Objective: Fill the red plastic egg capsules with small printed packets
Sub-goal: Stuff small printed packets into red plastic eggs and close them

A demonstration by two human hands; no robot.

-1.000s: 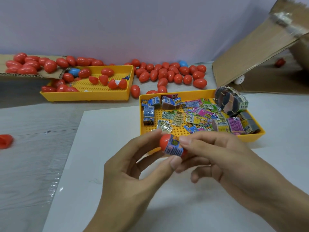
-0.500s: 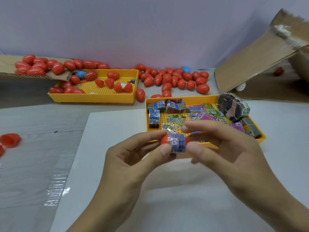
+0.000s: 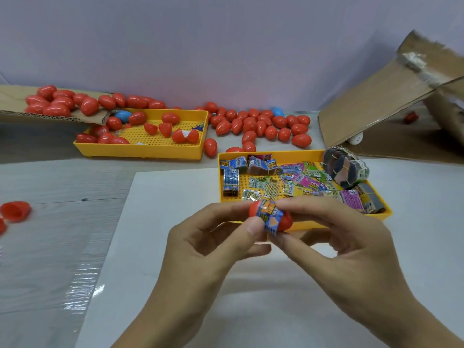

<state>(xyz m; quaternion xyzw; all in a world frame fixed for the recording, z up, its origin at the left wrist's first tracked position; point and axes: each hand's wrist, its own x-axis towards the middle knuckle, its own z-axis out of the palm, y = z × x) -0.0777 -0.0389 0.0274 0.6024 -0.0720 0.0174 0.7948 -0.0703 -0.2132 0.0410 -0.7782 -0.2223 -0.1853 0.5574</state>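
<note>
While your left hand (image 3: 208,249) and right hand (image 3: 344,237) pinch one red capsule (image 3: 285,220) with its packet (image 3: 270,217) half in, many packets (image 3: 296,183) wait in the tray (image 3: 334,222).

packet (image 3: 270,217) rotated (orange face up), hands (image 3: 326,237) raised

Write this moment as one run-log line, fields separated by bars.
left hand: holds red capsule | right hand: pinches printed packet | packet: against capsule, not inside
</note>
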